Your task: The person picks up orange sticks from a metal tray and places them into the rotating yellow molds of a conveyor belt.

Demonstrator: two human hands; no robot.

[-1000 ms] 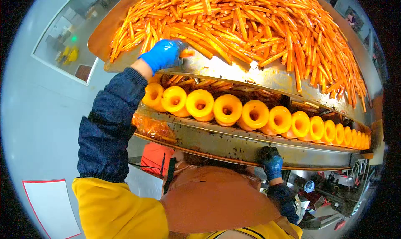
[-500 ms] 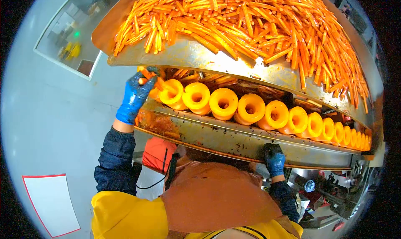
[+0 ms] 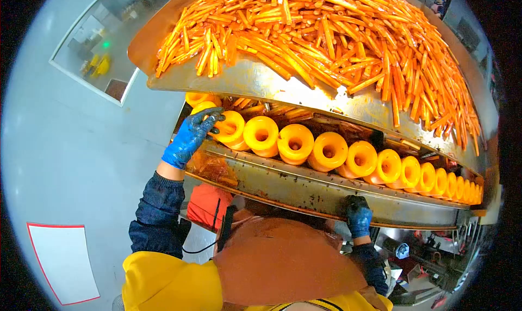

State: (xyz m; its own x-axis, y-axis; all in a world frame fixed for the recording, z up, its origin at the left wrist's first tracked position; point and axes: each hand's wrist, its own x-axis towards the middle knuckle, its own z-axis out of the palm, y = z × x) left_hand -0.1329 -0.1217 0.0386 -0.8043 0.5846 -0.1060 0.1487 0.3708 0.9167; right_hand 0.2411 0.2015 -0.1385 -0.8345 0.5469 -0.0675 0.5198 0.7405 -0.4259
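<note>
- The left hand [image 3: 191, 135], in a blue glove, rests with fingers spread on the end yellow funnel-shaped cup [image 3: 230, 127], leftmost in a row of such cups [image 3: 348, 157]; it pinches nothing.
- The row's long axis runs rightward from that hand.
- The right hand [image 3: 359, 216], also gloved, curls around the steel rail [image 3: 304, 194] below the row.
- Orange sticks [image 3: 326, 33] heap on the steel tray [image 3: 261, 82] above the cups.

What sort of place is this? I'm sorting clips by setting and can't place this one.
Most likely a food-processing plant. A steel tray holds heaped orange sticks, a row of yellow funnel cups runs on a steel line below, and the blue-gloved left hand reaches to the cups.
</note>
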